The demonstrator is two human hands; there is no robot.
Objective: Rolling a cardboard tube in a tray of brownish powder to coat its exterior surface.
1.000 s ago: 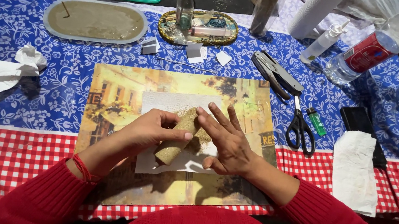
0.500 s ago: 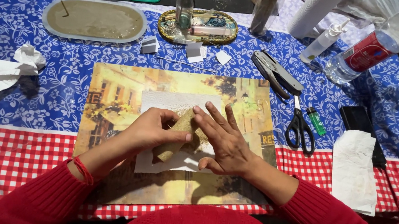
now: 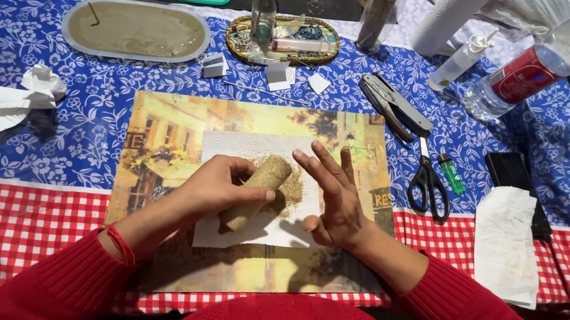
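My left hand (image 3: pixel 219 187) grips a short brown roll (image 3: pixel 260 187) coated in tan powder, held slanted over a white paper sheet (image 3: pixel 247 150). Loose tan powder (image 3: pixel 292 191) lies on that sheet beside the roll's upper end. My right hand (image 3: pixel 334 196) is lifted just right of the roll, palm turned toward it, fingers spread and empty. The sheet rests on a yellowish picture placemat (image 3: pixel 167 125) on the table. Both arms wear red sleeves, and a red band circles my left wrist.
Black scissors (image 3: pixel 429 183), a green lighter (image 3: pixel 452 174) and grey pliers (image 3: pixel 395 105) lie right of the mat. A folded paper towel (image 3: pixel 508 239), plastic bottle (image 3: pixel 535 63), oval grey tray (image 3: pixel 135 30), small gold tray (image 3: pixel 283 38) and crumpled tissue (image 3: pixel 13 100) surround it.
My right hand has come off the roll and opened beside it. The left hand now holds the roll alone, and the powder patch shows.
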